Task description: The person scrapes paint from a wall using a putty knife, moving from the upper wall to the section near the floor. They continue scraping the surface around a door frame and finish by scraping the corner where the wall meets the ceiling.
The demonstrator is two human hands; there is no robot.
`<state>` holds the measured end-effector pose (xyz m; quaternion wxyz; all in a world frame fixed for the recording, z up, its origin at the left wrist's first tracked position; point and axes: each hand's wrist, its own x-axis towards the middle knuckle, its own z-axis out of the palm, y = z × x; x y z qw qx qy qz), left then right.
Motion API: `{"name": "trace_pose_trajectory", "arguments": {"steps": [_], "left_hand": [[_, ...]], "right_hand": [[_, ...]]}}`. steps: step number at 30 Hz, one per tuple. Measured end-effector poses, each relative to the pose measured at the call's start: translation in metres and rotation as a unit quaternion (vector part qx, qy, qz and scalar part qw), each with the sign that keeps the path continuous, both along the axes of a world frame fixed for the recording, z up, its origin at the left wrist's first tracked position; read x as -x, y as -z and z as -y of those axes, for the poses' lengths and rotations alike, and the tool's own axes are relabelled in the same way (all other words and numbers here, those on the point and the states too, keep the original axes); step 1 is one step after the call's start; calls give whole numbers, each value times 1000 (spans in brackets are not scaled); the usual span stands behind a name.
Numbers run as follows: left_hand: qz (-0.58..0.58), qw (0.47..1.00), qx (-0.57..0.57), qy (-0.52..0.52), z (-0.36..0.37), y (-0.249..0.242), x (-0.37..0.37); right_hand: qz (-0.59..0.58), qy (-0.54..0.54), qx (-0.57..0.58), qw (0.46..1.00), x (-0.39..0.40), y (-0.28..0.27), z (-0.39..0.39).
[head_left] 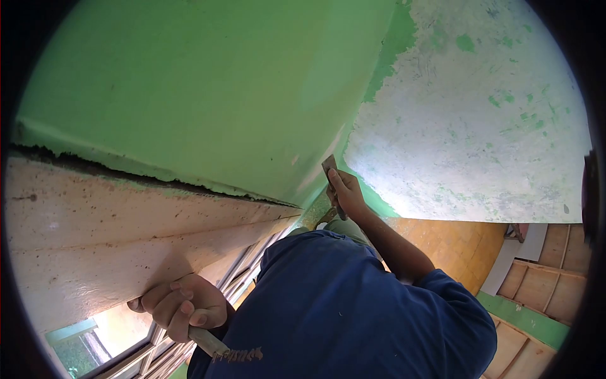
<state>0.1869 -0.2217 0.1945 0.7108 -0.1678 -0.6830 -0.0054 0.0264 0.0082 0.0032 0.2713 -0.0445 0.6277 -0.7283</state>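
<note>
My right hand [348,194] is closed round a putty knife [329,164], whose flat metal blade points up. The blade is close to the corner where the green wall [208,82] meets a patchy white wall [480,114]; whether it touches cannot be made out. Lower down, beside the beige ledge [82,234], my left hand [186,306] has its fingers curled round a pale, stick-like handle [208,343]. One end of that handle sticks out towards my blue shirt [360,303]; its other end is hidden in the hand.
A dark, ragged gap [126,174] runs between the green wall and the ledge. Below the ledge is a louvred window [148,357]. A yellowish tiled floor [442,243] shows behind my right arm. Wooden panels [530,284] with a green beam [524,319] stand at right.
</note>
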Motion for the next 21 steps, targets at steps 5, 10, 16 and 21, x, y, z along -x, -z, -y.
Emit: {"name": "trace_pose_trajectory", "arguments": {"steps": [5, 10, 16, 21], "left_hand": [[32, 998, -12, -54, -8, -8, -3], [49, 992, -5, -118, -11, -11, -3], [23, 984, -45, -171, -19, -9, 3], [4, 981, -103, -164, -23, 0, 7]], "right_hand": [[8, 19, -23, 1000, 9, 22, -18], [8, -1, -9, 1000, 26, 18, -22], [6, -21, 14, 1000, 45, 14, -43], [23, 3, 6, 1000, 48, 16, -73]]}}
